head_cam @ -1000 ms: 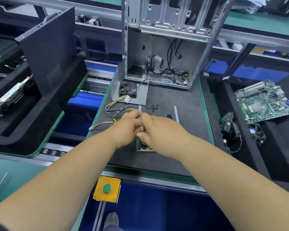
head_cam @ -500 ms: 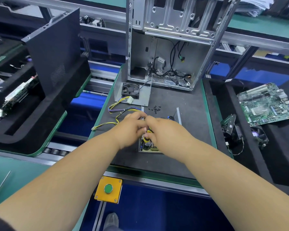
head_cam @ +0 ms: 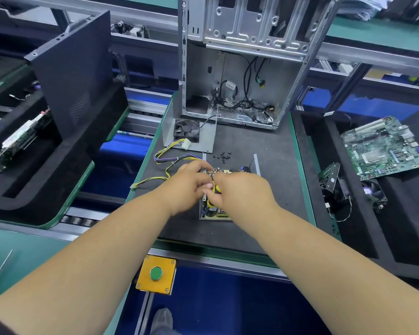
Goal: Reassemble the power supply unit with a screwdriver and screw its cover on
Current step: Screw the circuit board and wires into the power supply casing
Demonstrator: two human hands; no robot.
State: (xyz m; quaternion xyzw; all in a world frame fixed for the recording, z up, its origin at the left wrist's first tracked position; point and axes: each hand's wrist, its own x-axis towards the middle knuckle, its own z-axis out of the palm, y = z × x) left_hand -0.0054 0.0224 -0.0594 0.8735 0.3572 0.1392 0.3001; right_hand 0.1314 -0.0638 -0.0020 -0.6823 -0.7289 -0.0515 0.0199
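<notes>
While both hands met at the middle of the frame over the open power supply unit [head_cam: 215, 211] on the dark mat [head_cam: 271, 180], the right hand [head_cam: 240, 189] grasped a yellow-and-black screwdriver [head_cam: 217, 189]. The left hand [head_cam: 191, 182] curled its fingers beside it; what they pinched could not be told. Loose black screws [head_cam: 224, 157] lay just above, with the fan cover [head_cam: 189, 134] and computer case [head_cam: 240, 68] toward the top centre.

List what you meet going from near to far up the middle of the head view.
yellow button box → circuit board → loose screws → fan → computer case
</notes>
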